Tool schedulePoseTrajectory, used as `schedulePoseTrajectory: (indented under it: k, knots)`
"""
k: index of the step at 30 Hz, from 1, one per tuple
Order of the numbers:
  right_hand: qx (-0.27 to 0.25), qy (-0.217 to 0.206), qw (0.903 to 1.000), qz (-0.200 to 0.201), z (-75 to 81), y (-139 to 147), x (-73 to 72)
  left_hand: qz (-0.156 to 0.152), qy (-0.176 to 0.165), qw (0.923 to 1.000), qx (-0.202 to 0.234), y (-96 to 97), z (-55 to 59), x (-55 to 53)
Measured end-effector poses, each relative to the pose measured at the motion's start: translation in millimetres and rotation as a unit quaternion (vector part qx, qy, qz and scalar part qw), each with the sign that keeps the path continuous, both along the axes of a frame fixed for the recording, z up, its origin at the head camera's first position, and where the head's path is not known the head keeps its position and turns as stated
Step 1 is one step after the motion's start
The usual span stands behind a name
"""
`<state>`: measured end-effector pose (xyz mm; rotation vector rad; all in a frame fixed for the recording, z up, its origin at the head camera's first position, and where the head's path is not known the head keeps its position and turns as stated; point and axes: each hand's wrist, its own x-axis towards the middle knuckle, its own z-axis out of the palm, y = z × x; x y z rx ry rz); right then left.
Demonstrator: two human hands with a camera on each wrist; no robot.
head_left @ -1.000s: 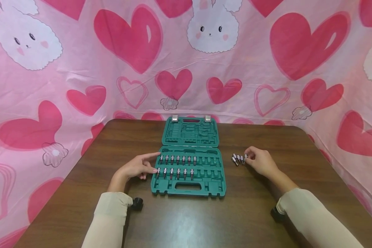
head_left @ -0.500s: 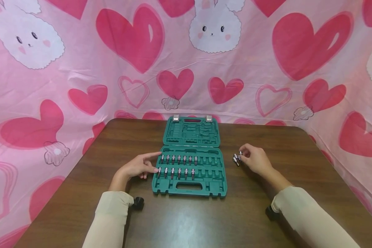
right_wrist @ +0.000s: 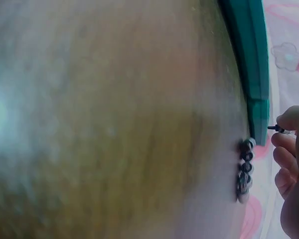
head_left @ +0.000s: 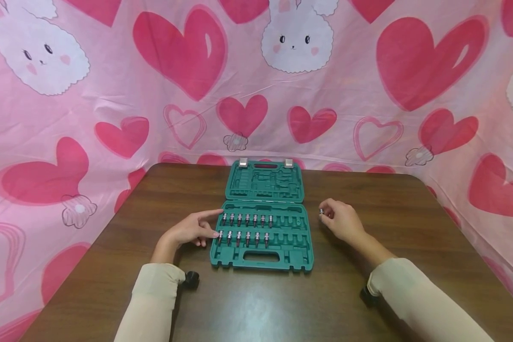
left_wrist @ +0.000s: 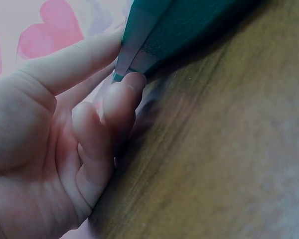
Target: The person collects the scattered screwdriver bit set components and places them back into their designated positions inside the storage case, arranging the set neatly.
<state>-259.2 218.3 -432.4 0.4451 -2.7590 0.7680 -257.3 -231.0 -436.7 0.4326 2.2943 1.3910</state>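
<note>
A green plastic case (head_left: 299, 260) lies open on the table, holding two rows of chrome socket bits with dark tips, a back row (head_left: 255, 220) and a front row (head_left: 248, 237). My left hand (head_left: 191, 231) touches its left edge, index finger straight at the back corner and thumb by the front row's leftmost bit. In the left wrist view the other fingers curl beside the case wall (left_wrist: 154, 30). Right of the case, my right hand (head_left: 344, 222) pinches one socket bit (right_wrist: 278, 128) between thumb and fingertips, dark tip pointing outward.
Several loose socket bits (right_wrist: 246, 169) lie clustered on the wooden table (head_left: 256, 308), hidden behind the right hand in the head view. Slots at the right of both rows (head_left: 288, 239) hold no bits. The raised lid (head_left: 265, 183) stands near a pink heart-print cloth (head_left: 171, 128).
My right hand has picked a socket bit from the loose cluster and moved left with it towards the case. The left hand stays at the case's edge.
</note>
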Motion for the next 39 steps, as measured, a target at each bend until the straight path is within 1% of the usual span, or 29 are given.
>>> schedulePoseTrajectory:
  k: [4,8,11,13,16,20,29,35,39]
  knots:
    - [0.007,0.012,0.9999,0.008,-1.9,-7,1.5,-0.001,-0.007,1.0,0.007,0.9,0.5,0.1]
    - [-0.002,0.034,0.9993,0.013,-4.6,-13,2.8,0.001,-0.012,0.9999,0.007,1.8,1.4,-0.1]
    - [-0.019,0.047,0.9985,0.022,-6.7,-17,2.1,0.003,-0.016,0.9999,0.006,2.1,1.5,-0.1]
    - [-0.035,0.048,0.9979,0.026,-7.4,-21,1.2,0.004,-0.017,0.9998,0.004,2.1,1.4,-0.1]
    - [-0.066,0.03,0.997,0.025,-7.6,-26,-0.3,0.004,-0.017,0.9998,0.004,1.8,0.5,-0.4]
    - [-0.092,0.008,0.9955,0.021,-5.0,-32,-1.1,0.003,-0.016,0.9999,0.005,1.5,-0.7,-1.2]
    - [-0.097,-0.031,0.9948,0.001,-2.7,-49,-0.6,0.005,-0.015,0.9999,0.0,1.2,-0.3,-1.0]
    - [-0.104,-0.03,0.9939,0.022,-4.4,-60,-2.3,0.009,-0.017,0.9998,0.002,1.2,-0.2,-0.1]
    - [-0.104,-0.025,0.994,0.024,-4.8,-66,-2.4,0.009,-0.016,0.9998,0.002,1.5,0.3,0.7]
